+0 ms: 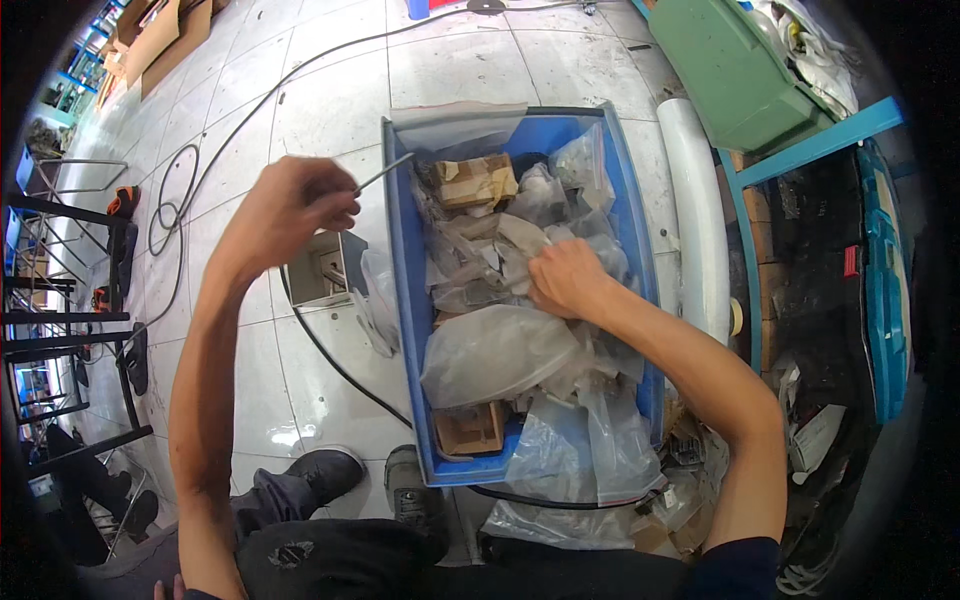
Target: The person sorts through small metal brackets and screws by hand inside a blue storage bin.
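Note:
A blue plastic bin (395, 300) stands on the floor in front of me, filled with clear plastic bags and small cardboard boxes. My left hand (295, 212) is raised just left of its rim, fingers closed on a thin grey metal rod (385, 172) that points over the edge. Inside the bin, my right hand (567, 280) grips a crumpled plastic bag (522, 238); its fingertips are partly hidden. Toward the far end lies a taped brown box (475, 181). A large clear bag (500, 352) lies nearer to me, beside an open cardboard box (470, 430).
Left of the bin sits a small open box (318, 272). A black cable (335, 350) crosses the tiles. On the right are a white roll (697, 220), a green bin (735, 75) and a blue-framed rack (740, 220). Black metal stools (75, 318) stand at far left.

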A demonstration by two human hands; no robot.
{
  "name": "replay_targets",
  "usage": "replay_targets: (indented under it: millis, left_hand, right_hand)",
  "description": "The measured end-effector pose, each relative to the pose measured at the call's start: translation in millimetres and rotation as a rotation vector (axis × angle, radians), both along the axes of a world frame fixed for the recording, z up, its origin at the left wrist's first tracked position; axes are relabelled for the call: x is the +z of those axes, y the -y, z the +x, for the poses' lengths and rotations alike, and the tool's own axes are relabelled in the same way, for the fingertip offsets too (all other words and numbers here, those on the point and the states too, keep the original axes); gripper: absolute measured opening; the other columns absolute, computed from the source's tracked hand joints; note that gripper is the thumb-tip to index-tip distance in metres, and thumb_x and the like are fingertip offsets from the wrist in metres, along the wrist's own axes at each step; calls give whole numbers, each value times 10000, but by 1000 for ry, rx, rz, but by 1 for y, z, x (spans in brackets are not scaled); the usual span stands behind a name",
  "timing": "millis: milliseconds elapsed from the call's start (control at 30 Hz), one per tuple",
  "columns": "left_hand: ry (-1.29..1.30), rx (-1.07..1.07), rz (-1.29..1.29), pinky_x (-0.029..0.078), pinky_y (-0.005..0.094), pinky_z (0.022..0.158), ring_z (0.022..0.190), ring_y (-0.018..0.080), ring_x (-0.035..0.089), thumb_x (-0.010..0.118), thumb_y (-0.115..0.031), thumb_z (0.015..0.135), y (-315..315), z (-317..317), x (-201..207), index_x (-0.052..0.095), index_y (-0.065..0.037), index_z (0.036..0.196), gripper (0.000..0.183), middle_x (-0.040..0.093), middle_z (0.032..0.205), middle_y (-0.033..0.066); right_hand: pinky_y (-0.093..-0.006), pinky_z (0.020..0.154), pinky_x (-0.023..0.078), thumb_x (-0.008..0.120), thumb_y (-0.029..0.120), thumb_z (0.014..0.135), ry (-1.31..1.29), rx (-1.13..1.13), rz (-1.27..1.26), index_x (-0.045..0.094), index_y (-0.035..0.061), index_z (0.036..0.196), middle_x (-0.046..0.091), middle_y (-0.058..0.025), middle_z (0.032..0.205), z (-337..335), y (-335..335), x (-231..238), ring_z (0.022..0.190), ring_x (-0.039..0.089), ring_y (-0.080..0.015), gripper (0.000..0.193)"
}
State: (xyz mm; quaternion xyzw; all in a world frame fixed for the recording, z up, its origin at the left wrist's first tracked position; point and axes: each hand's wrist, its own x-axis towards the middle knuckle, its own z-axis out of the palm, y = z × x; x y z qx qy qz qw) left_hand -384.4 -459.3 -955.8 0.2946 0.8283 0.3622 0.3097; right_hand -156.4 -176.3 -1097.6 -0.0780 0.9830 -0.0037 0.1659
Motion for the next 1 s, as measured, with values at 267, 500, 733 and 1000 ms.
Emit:
replay_targets:
  millis: [267, 500, 733, 1000]
  left_hand:
    - [254, 364, 318, 597, 263, 751, 873, 155, 746, 763, -96, 958, 91, 39, 19, 665, 6, 1092, 194, 723, 956, 57]
    - [96, 236, 270, 513, 223, 648, 730, 71, 636, 775, -144, 958, 34, 53, 12, 694, -5, 1069, 195, 714, 926, 28]
    - [229, 335, 269, 504, 220, 654, 734, 59, 627, 783, -180, 955, 30, 38, -4, 690, -22, 1059, 211, 714, 927, 11]
    - [341, 278, 317, 538, 243, 765, 819, 69, 631, 722, -181, 1000, 19, 40, -15, 689, -26, 1289, 329, 709, 967, 13]
  right_hand:
    - [-419, 844, 541, 678, 168, 859, -365, 79, -10, 769, 60, 946, 723, -162, 1079, -29, 29, 69, 1057, 702, -328, 165]
    - [-495, 784, 596, 606, 103, 917, -209, -79, -191, 727, 45, 1005, 704, -194, 986, -136, 63, -84, 952, 725, -373, 160]
    - [-489, 656, 610, 582, 145, 959, -307, -332, -179, 709, 62, 1065, 762, -129, 891, -145, 82, -111, 789, 760, -374, 185]
    - [-411, 800, 605, 668, 87, 911, -245, -428, -418, 731, 20, 1140, 763, -197, 1017, -133, 65, -78, 957, 756, -322, 246]
